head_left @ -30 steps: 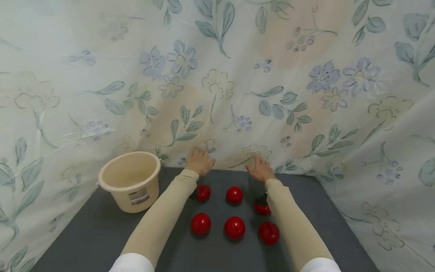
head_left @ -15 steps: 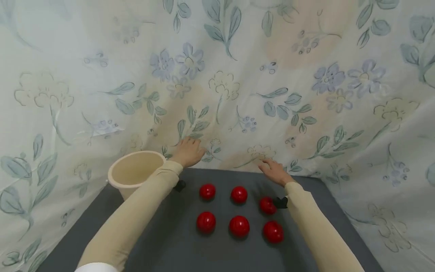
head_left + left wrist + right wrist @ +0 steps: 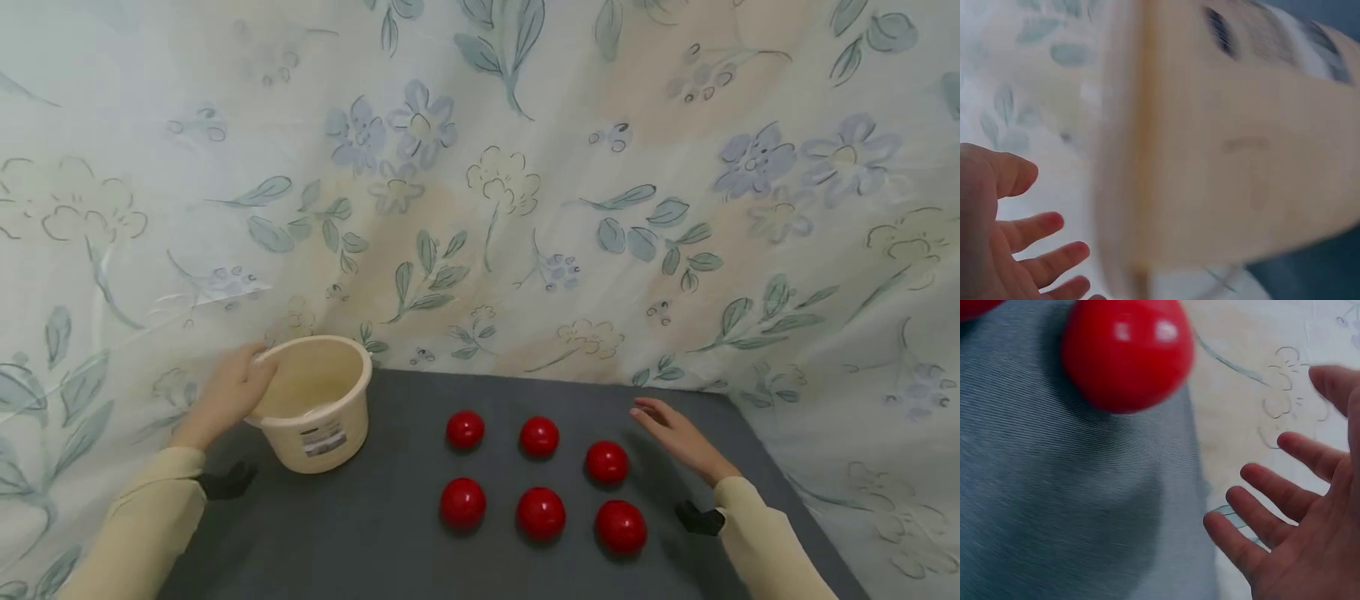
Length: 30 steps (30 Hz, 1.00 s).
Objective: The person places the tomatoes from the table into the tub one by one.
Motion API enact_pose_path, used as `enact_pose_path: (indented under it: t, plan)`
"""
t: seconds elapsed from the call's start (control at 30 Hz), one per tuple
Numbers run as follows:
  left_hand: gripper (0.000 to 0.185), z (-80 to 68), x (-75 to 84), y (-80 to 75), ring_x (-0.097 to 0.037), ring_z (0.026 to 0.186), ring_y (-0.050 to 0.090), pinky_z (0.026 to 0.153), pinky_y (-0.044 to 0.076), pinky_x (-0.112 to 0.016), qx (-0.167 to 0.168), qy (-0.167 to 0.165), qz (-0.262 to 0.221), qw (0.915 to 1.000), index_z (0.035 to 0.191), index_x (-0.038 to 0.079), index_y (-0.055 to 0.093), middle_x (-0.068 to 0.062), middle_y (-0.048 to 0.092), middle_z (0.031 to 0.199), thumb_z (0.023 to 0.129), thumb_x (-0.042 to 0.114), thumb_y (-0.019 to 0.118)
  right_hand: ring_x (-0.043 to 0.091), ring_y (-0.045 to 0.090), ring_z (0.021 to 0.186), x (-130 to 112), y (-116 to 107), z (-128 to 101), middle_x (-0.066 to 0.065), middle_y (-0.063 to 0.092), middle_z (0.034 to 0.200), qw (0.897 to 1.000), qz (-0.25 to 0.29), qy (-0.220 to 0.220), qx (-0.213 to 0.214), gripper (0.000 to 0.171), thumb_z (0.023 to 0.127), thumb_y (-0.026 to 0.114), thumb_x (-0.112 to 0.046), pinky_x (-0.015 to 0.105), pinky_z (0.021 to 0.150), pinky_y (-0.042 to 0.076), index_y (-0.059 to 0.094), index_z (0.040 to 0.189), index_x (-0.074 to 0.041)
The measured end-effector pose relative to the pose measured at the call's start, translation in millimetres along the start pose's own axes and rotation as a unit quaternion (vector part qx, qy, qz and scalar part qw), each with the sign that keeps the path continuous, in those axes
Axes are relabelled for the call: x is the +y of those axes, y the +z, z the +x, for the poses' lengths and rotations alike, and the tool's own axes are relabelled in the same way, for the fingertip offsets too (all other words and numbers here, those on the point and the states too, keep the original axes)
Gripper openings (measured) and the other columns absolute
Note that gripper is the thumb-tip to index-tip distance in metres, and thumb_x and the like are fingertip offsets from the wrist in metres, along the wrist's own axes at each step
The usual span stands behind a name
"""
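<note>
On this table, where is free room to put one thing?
The widest free patch of table lies between the bucket and the red balls, continuing in front of them. A narrower strip separates the balls from the flowered cloth behind. Crowded: among the balls, at the bucket's left rim (left hand), right of the balls (right hand).

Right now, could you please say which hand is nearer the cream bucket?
The left hand, close beside the cream bucket, on its left side; the right hand is far off, past the round red objects.
</note>
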<state>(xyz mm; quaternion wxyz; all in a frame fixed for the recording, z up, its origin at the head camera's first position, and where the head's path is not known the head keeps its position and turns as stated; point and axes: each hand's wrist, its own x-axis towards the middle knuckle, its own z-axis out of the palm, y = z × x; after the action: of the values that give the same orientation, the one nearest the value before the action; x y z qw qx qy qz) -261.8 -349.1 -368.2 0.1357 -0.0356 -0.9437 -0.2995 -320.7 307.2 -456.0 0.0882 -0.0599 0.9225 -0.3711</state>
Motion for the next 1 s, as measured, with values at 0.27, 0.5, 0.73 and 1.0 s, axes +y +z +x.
enact_pose_path:
  t: [0.27, 0.5, 0.73, 1.0]
  plan:
    - [0.084, -27.7, -33.9, 18.8, -0.064, 0.144, 0.018, 0.112, 0.022, -0.076, -0.009, -0.119, -0.142, 0.9827, 0.158, -0.009, -0.004, -0.044, 0.010, 0.159, 0.107, 0.048, 0.031, 0.045, 0.040, 0.144, 8, 21, -7, 0.024, 0.039, 0.158, 0.999, 0.033, 0.005, -0.001, 0.080, 0.098, 0.055, -0.059, 0.066, 0.113, 0.036, 0.031, 0.157, -0.012]
    - [0.076, -31.4, -29.5, 38.7, -0.054, 0.148, 0.025, 0.119, 0.024, -0.066, 0.055, -0.176, -0.206, 0.9610, 0.161, -0.004, 0.000, -0.037, 0.013, 0.163, 0.107, 0.037, 0.036, 0.046, 0.036, 0.146, 12, 40, -4, 0.021, 0.036, 0.161, 0.998, 0.046, -0.010, -0.039, 0.079, 0.095, 0.065, -0.050, 0.066, 0.110, 0.039, 0.032, 0.158, -0.015]
    - [0.066, -31.8, -10.7, 57.7, -0.049, 0.147, 0.034, 0.117, 0.031, -0.062, 0.094, -0.202, -0.191, 0.9560, 0.162, 0.004, 0.014, -0.032, 0.029, 0.161, 0.104, 0.024, 0.038, 0.045, 0.038, 0.144, 18, 52, -1, 0.020, 0.040, 0.159, 0.998, 0.050, -0.008, -0.045, 0.081, 0.092, 0.070, -0.047, 0.066, 0.109, 0.039, 0.034, 0.157, -0.015]
    - [0.063, -30.6, 17.3, 87.3, -0.045, 0.152, 0.026, 0.119, 0.026, -0.065, 0.124, -0.202, -0.211, 0.9482, 0.163, 0.012, 0.018, -0.023, 0.026, 0.165, 0.106, 0.032, 0.034, 0.033, 0.054, 0.130, 13, 59, -2, 0.020, 0.048, 0.150, 0.996, 0.057, -0.005, -0.068, 0.086, 0.089, 0.075, -0.043, 0.059, 0.104, 0.047, 0.032, 0.158, -0.014]
